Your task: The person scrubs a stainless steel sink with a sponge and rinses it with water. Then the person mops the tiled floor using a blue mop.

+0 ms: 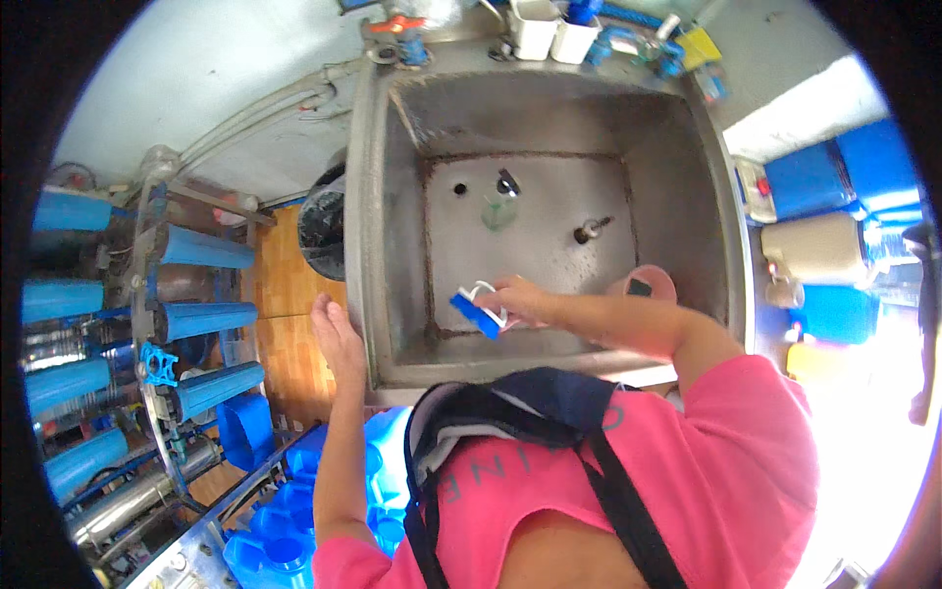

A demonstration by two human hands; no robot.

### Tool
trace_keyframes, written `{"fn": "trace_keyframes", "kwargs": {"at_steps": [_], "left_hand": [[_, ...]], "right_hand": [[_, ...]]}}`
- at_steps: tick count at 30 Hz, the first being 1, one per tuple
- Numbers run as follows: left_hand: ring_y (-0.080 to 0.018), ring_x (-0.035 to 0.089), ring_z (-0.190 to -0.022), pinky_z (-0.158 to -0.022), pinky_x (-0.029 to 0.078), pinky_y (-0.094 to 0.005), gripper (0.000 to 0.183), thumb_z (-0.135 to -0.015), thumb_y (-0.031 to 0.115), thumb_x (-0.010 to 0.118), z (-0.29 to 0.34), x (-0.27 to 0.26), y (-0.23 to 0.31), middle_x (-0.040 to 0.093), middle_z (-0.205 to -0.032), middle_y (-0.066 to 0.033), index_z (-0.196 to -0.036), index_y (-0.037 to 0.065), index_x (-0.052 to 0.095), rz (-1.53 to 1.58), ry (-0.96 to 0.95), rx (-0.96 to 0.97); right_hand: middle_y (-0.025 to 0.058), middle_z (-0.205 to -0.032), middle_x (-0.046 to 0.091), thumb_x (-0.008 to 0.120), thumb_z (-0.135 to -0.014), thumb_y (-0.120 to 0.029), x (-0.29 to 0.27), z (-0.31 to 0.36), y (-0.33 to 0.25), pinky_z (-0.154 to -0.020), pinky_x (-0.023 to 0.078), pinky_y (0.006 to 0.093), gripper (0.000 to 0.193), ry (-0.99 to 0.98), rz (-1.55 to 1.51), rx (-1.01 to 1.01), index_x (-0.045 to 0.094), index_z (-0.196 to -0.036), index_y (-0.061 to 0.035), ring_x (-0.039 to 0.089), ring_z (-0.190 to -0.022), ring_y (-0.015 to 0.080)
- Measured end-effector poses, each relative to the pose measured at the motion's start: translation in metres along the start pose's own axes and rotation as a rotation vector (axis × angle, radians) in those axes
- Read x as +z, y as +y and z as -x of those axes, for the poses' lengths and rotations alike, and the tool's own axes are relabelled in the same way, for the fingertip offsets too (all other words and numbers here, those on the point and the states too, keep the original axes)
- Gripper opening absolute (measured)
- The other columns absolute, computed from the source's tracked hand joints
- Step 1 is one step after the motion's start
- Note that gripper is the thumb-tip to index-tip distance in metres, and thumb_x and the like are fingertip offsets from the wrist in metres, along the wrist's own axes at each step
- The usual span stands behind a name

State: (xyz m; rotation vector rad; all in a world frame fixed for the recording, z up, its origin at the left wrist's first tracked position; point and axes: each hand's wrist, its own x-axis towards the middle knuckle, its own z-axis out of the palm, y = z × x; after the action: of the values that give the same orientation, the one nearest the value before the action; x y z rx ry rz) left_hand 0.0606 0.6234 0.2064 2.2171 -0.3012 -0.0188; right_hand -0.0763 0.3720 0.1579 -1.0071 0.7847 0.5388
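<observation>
My right hand (522, 299) reaches over the near part of a deep steel sink (530, 255). Its fingers are wrapped round the white handle of a scrub brush with blue bristles (475, 315). My left hand (337, 334) is beside the sink's left rim with its fingers stretched out, holding nothing; whether it touches the rim I cannot tell. On the sink floor are a pale green see-through piece (498, 212), a small dark object (507, 184) and a short fitting with a dark tip (591, 231). A pink bowl (655, 280) with something dark in it is partly behind my right forearm.
Left of the sink stand a black bucket (322, 224) and a rack of blue filter housings (208, 320). Blue plastic jugs (285, 550) crowd the lower left. White containers (535, 31) and a red-handled valve (400, 26) line the back. Blue containers (807, 182) stand at the right.
</observation>
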Motion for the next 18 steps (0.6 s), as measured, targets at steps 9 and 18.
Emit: {"fn": "trace_keyframes", "kwargs": {"at_steps": [9,18], "left_hand": [[-0.0428,0.026,-0.13,-0.107,0.02,-0.0513,0.049,-0.094,0.027,0.042,0.002,0.001,0.024,0.038,-0.134,-0.0263,-0.13,-0.004,0.035,-0.318,-0.067,0.077],[-0.0414,0.026,-0.131,-0.105,0.018,-0.0573,0.05,-0.095,0.033,0.039,-0.008,-0.001,0.026,0.039,-0.135,-0.021,-0.131,-0.002,0.034,-0.424,-0.141,0.083]], "right_hand": [[0.0075,-0.074,0.059,0.069,-0.08,-0.024,0.044,-0.179,-0.151,-0.051,0.046,0.035,0.029,0.643,-0.181,-0.62,0.056,-0.091,-0.0006,0.055,-0.062,0.018],[0.0106,-0.071,0.057,0.068,-0.076,-0.049,0.007,-0.31,0.03,-0.046,0.048,0.0362,0.051,0.564,-0.159,-0.149,0.057,-0.088,0.0002,0.055,-0.056,0.0226]]}}
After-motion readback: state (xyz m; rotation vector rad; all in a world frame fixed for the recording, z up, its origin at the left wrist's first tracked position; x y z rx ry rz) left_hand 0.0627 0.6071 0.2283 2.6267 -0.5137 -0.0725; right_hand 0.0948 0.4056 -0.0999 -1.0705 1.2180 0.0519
